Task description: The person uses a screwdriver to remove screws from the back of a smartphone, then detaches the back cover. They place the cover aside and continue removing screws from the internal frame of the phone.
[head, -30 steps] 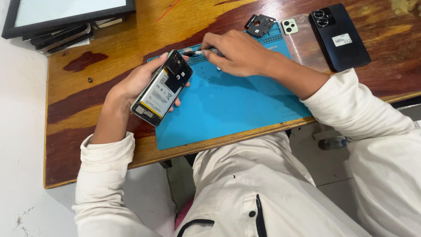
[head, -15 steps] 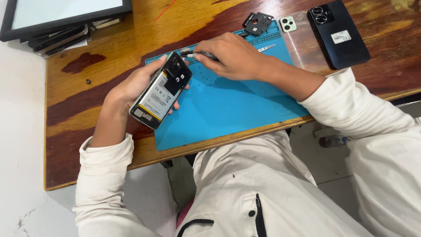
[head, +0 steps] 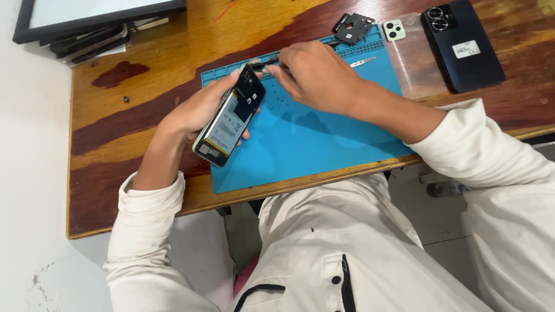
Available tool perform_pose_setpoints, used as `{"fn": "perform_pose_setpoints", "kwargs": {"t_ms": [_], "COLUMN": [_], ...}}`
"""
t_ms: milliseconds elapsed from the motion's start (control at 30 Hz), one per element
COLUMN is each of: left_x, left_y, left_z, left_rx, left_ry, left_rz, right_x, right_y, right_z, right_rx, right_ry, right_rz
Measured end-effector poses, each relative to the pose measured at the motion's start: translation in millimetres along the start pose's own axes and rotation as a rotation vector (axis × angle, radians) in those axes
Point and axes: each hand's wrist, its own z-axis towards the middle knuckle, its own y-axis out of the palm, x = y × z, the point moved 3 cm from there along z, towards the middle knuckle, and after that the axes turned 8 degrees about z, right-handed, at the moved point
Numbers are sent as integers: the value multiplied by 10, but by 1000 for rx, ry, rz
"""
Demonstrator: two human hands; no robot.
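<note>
A: What is seen at the far left?

B: A black-framed panel [head: 87,14] is laid on the wooden table [head: 144,115] at the far left corner, with dark flat items stacked under its near edge.

A: And the left hand?

B: The opened phone [head: 230,119], its back removed and its battery exposed, is grasped from beneath by the left hand [head: 196,112] and held tilted over the left edge of the blue work mat [head: 324,138].

A: The right hand?

B: A thin dark tool [head: 267,62] is pinched by the right hand [head: 318,75], fingers closed around it, its tip set at the phone's far end.

A: Farther right?

B: A small black part [head: 354,27] is laid at the mat's far edge. A clear case [head: 411,55] and a black phone [head: 462,43] are placed just beside the mat, on the right.
</note>
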Motion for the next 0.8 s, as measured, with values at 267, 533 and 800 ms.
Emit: {"fn": "perform_pose_setpoints", "kwargs": {"t_ms": [267, 533, 800], "left_x": [-142, -119, -128], "left_y": [-69, -70, -75], "left_z": [73, 46, 66], "left_rx": [-12, 10, -14], "left_ry": [-41, -46, -7], "left_rz": [-110, -101, -101], "right_x": [-152, -83, -100], "right_y": [8, -23, -41], "right_z": [-38, -23, -15], "right_rx": [3, -3, -32], "right_ry": [-20, 7, 71], "right_rz": [7, -25, -31]}}
